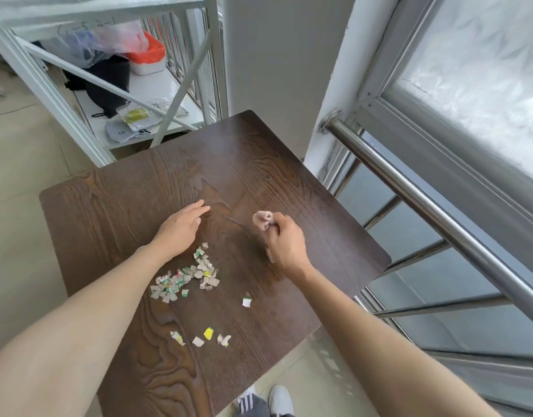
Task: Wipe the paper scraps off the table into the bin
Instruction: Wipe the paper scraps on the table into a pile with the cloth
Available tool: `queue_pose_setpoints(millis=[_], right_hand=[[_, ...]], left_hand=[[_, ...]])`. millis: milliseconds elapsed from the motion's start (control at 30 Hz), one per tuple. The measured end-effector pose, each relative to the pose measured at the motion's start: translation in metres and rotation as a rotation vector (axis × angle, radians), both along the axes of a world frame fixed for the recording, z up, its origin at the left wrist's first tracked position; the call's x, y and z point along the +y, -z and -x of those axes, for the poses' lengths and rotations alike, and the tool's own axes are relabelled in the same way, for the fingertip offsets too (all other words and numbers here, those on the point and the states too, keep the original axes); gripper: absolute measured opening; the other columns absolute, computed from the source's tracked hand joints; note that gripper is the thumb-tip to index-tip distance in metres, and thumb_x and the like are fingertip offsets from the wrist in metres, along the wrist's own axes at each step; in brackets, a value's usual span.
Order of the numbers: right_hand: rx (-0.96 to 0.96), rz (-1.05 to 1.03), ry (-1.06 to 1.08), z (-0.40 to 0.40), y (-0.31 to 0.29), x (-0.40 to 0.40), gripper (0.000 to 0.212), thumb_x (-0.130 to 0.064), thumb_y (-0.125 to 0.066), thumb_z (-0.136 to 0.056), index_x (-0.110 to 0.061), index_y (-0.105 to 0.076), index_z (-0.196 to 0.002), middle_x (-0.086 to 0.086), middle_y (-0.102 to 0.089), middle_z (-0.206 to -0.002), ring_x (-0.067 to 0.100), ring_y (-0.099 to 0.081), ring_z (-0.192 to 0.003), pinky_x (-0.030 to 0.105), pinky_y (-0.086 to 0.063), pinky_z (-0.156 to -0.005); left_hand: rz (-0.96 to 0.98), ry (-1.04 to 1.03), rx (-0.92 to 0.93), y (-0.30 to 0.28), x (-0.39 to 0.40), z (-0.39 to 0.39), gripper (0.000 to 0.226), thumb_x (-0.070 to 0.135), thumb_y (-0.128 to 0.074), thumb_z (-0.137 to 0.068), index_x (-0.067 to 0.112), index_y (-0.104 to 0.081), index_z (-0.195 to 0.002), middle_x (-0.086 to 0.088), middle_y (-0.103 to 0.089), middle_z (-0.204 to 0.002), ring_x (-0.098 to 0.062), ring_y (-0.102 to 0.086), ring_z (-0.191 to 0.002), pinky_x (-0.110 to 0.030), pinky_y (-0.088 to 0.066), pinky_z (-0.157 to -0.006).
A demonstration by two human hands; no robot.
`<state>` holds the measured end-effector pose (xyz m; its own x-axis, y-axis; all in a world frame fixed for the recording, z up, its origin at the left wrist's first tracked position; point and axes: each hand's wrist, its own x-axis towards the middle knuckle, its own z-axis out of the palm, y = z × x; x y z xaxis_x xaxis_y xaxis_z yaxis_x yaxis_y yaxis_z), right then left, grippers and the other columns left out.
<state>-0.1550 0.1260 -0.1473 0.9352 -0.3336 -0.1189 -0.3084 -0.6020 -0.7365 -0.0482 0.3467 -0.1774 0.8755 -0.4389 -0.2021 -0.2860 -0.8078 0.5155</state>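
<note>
The right hand (284,243) is pinching a small wadded pinkish cloth (262,220) in a closed grip, fingers curled tight around it so the bunched end is poking out ahead of the knuckles, probably so it can drag flat across the wood. The left hand (180,228) is resting open and flat on the dark wooden counter (114,212), holding nothing, and it's looking like a wall to keep the bits from scooting off that side. Relative to the cloth grip, the main heap of paper scraps (185,279) is sitting nearer the person and toward the left hand, just below that palm, too many little pieces in there to count. One loner scrap (246,301) is lying nearer the person, almost straight back from the grip, and a further row of about four scraps (203,337) is sitting close to the near counter edge. So one cloth, two hands, one big pile plus roughly five strays. No bin is showing anywhere, so which way the sweep needs to go is anyone's guess.
</note>
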Motion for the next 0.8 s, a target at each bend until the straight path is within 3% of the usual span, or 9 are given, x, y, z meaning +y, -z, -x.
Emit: queue_pose_setpoints(millis=[167,333,500,667,800], right_hand=[[0.082,0.120,0.055,-0.019,0.014,-0.044,0.017,-0.017,-0.040,-0.093,-0.014,-0.057,-0.090,0.011,-0.058,-0.091,0.030,-0.057,-0.080,0.032,-0.037,-0.064],[0.103,0.108,0.100,-0.019,0.029,0.001,0.020,-0.010,-0.040,-0.091,-0.011,-0.058,-0.098,0.012,-0.058,-0.099,0.033,-0.057,-0.088,0.032,-0.037,-0.072],[0.094,0.074,0.011,-0.011,0.029,0.055,0.024,-0.007,-0.040,-0.088,-0.014,-0.059,-0.100,0.009,-0.060,-0.102,0.032,-0.058,-0.090,0.034,-0.041,-0.076],[0.150,-0.075,-0.121,-0.007,0.027,0.092,0.024,-0.015,-0.041,-0.093,-0.012,-0.061,-0.105,0.012,-0.063,-0.104,0.033,-0.059,-0.097,0.039,-0.045,-0.082],[0.159,-0.305,-0.156,-0.001,0.005,0.074,0.027,-0.017,-0.038,-0.089,-0.009,-0.062,-0.100,0.012,-0.067,-0.086,0.028,-0.063,-0.084,0.042,-0.051,-0.078]], left_hand=[[-0.010,-0.158,-0.102,0.004,0.041,0.015,0.041,0.010,-0.035,-0.100,0.015,-0.046,-0.138,-0.001,-0.036,-0.152,-0.018,-0.027,-0.143,-0.034,-0.019,-0.118],[-0.013,-0.230,-0.131,0.014,0.072,0.024,0.042,0.004,-0.035,-0.098,0.013,-0.050,-0.136,0.000,-0.039,-0.151,-0.016,-0.027,-0.143,-0.029,-0.017,-0.117],[0.027,-0.259,-0.102,0.020,0.072,0.025,0.047,-0.002,-0.034,-0.097,0.015,-0.046,-0.138,0.002,-0.034,-0.153,-0.013,-0.022,-0.145,-0.028,-0.014,-0.117],[-0.014,-0.210,-0.088,0.016,0.072,0.025,0.047,-0.001,-0.032,-0.098,0.013,-0.041,-0.142,-0.002,-0.029,-0.155,-0.016,-0.019,-0.146,-0.029,-0.013,-0.119],[-0.041,-0.211,-0.063,0.011,0.072,0.031,0.045,0.004,-0.032,-0.099,0.014,-0.040,-0.142,-0.001,-0.029,-0.156,-0.016,-0.020,-0.146,-0.031,-0.014,-0.119]])
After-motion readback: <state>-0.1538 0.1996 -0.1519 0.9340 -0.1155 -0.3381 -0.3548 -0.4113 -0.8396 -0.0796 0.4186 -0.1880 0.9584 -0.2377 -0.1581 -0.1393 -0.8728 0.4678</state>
